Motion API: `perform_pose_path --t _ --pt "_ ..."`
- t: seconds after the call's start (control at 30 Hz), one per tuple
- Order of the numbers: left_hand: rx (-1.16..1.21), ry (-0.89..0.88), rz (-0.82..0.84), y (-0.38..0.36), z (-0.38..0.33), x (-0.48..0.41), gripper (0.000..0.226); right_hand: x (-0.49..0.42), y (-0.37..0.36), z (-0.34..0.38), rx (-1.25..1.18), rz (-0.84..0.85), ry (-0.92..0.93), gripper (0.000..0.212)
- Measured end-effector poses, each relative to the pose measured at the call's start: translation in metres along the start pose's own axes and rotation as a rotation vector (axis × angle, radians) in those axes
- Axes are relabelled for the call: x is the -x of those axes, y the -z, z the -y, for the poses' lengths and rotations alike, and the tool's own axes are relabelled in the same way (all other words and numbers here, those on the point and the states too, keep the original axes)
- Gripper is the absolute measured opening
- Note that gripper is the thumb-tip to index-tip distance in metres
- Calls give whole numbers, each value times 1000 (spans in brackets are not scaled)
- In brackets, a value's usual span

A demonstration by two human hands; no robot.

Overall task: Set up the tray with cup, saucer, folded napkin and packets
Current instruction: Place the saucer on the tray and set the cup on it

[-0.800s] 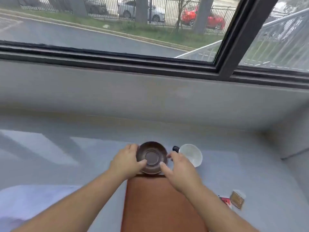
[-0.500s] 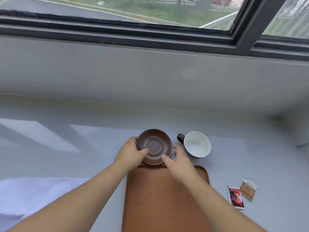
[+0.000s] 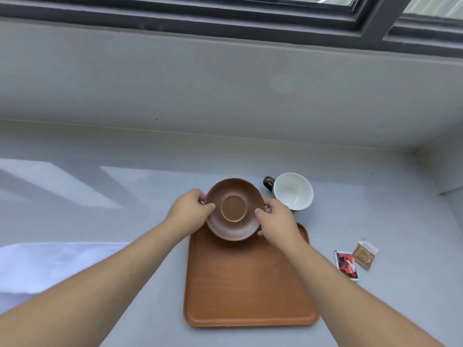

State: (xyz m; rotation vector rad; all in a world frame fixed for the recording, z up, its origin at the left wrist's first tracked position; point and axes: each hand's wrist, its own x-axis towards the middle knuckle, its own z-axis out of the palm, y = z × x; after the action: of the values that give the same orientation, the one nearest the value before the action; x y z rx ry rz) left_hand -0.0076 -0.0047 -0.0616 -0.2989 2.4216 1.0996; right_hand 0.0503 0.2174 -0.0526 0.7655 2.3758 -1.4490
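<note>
The left hand (image 3: 191, 212) and the right hand (image 3: 278, 219) each pinch an opposite side of the saucer (image 3: 234, 209), thumbs over the rim and fingers beneath. A moment ago the saucer sat beyond the tray's far edge; now it has come nearer, and its near half overlaps the far end of the tray (image 3: 250, 279) while its far half still hangs past that edge. Whether it is raised or already resting there I cannot tell. I judge this to be the first item going on, with the placing not yet finished.

The rest of the tray is bare wood, so there is plenty of room to draw the saucer further in. Its raised rim is the edge to clear. Just beyond the tray's far right corner stands the cup (image 3: 293, 191), white inside, dark handle toward the saucer, close by the right hand's knuckles; a wide swing there could knock it. To the tray's right lie the red packet (image 3: 347, 265) and the brown packet (image 3: 364, 254), just beside each other. To the tray's left, well apart, lies the napkin (image 3: 50, 266), pale and flat.
</note>
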Motion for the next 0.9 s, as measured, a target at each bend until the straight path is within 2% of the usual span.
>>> perform_pose_path --t 0.03,0.17,0.27,0.43,0.83,0.9 --pt "-5 -1 41 -4 4 10 16 6 7 -8 23 -6 8 5" --pt "26 15 240 -31 20 52 20 34 32 -45 70 19 -18 11" --pt "4 19 311 -53 29 74 21 53 41 -71 104 63 -53 13" --pt "-37 24 315 -70 38 87 24 63 43 -94 137 92 -95 11" --pt "-179 26 263 -71 43 82 32 55 39 -95 181 100 -26 9" --pt "-294 10 222 -68 39 83 35 52 39 -93 190 121 -26 10"
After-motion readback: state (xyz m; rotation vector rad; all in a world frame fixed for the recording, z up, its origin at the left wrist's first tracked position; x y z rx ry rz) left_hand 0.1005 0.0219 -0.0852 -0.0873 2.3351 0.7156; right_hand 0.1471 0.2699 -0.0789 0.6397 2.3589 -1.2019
